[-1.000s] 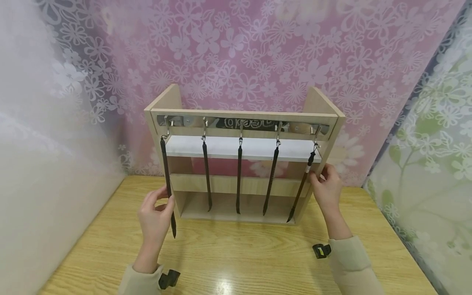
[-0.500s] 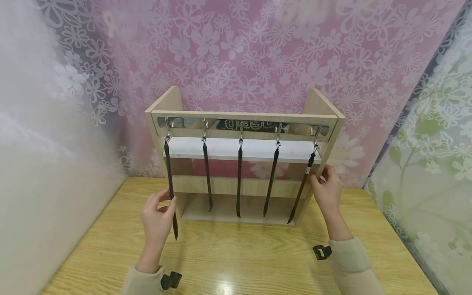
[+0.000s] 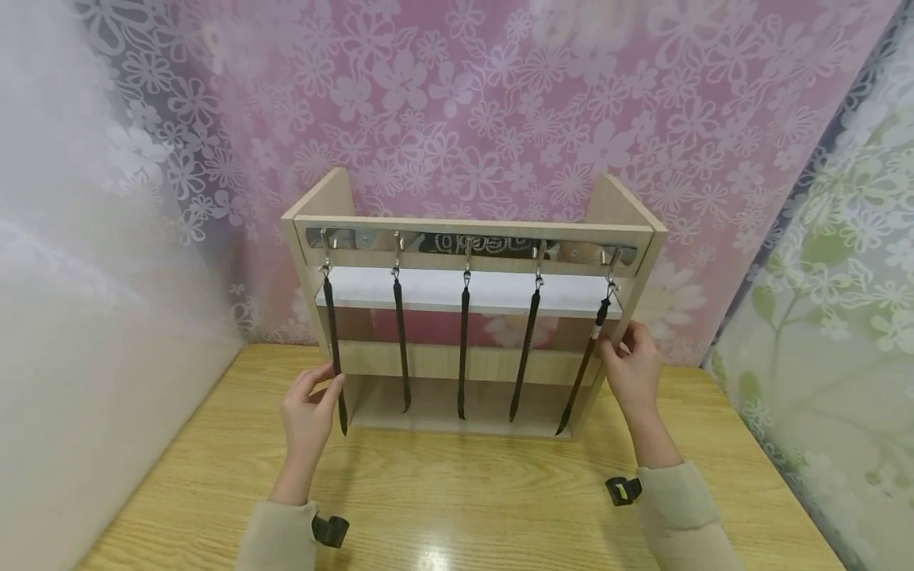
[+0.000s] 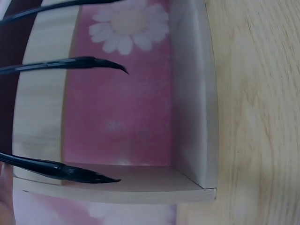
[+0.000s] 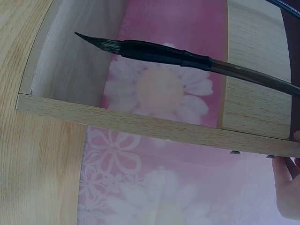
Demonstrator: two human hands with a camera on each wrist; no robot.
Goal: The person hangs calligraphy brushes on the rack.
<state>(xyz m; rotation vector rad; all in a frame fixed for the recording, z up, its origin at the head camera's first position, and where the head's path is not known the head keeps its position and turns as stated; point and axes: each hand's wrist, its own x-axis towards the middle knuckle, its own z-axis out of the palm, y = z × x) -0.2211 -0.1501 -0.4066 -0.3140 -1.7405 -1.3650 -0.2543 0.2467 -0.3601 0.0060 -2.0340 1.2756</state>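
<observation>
Several dark calligraphy brushes hang by loops from the hooks of a metal hook rail (image 3: 471, 243) on a small wooden shelf (image 3: 464, 363). At the leftmost brush (image 3: 332, 325), my left hand (image 3: 309, 408) holds its lower shaft between thumb and fingers. In the left wrist view this brush (image 4: 56, 169) shows its bristle tip, while only a sliver of the hand shows. My right hand (image 3: 634, 371) grips the shelf's right side panel beside the rightmost brush (image 3: 585, 361). In the right wrist view that brush (image 5: 159, 52) lies across the shelf's opening, with its bristles showing.
The shelf stands on a wood-grain table (image 3: 443, 492) against a pink floral backdrop (image 3: 471, 119). A pale wall (image 3: 107, 277) borders the left, and a green-patterned one (image 3: 842, 317) the right. A white board (image 3: 428, 289) spans the shelf behind the hooks.
The leftmost brush has shifted right and back toward the shelf, its tip now higher in view. My left hand has moved slightly right with it. The right hand stays at the side panel.
</observation>
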